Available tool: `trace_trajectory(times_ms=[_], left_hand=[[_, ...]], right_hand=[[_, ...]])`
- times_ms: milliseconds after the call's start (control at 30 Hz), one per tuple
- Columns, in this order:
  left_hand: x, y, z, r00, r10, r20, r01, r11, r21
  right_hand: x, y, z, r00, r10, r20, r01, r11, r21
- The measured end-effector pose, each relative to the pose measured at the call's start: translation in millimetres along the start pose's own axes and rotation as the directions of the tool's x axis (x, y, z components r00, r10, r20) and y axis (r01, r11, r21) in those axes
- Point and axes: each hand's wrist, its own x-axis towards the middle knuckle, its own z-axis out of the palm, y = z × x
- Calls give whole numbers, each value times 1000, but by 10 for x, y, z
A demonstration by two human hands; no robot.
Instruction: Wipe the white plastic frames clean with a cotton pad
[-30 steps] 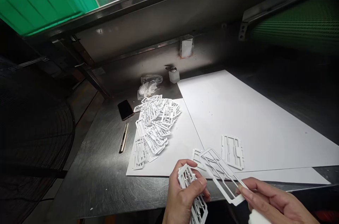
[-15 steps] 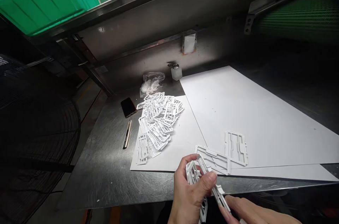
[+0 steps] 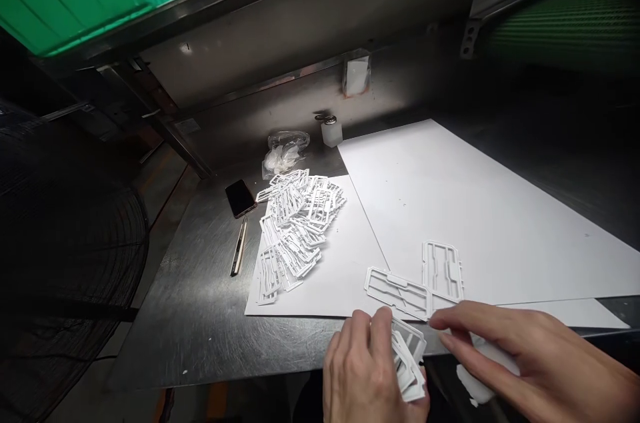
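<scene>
The left hand is clasping a frame stack; overlapping layers are preventing a count. At its three o'clock, the right hand is hovering, fingers slightly parted, beside a loose frame; I cannot tell whether it is touching. A white wad is showing under that palm. The loose frame is lying at one o'clock, a second frame just beyond; a third may be hiding under the fingers. All are looking light and stiff, their inner bars probably fragile, the outer rim likely offering the safest hold. On the counter, one uncountable pile is resting at eleven, one phone and one pair of tweezers at ten, one jar near twelve.
</scene>
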Motion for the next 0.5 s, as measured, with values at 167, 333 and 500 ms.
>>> trace_trajectory(times_ms=[167, 333, 500], left_hand=[[-31, -105, -10, 987, 113, 116, -130, 979, 159], [-20, -185, 4, 973, 144, 181, -180, 961, 208], [-3, -246, 12, 966, 181, 185, -201, 975, 98]], right_hand=[[230, -188, -35, 965, -147, 218, 157, 987, -30], [295, -165, -1, 929, -194, 316, 259, 949, -178], [301, -150, 34, 910, -263, 321, 350, 902, -253]])
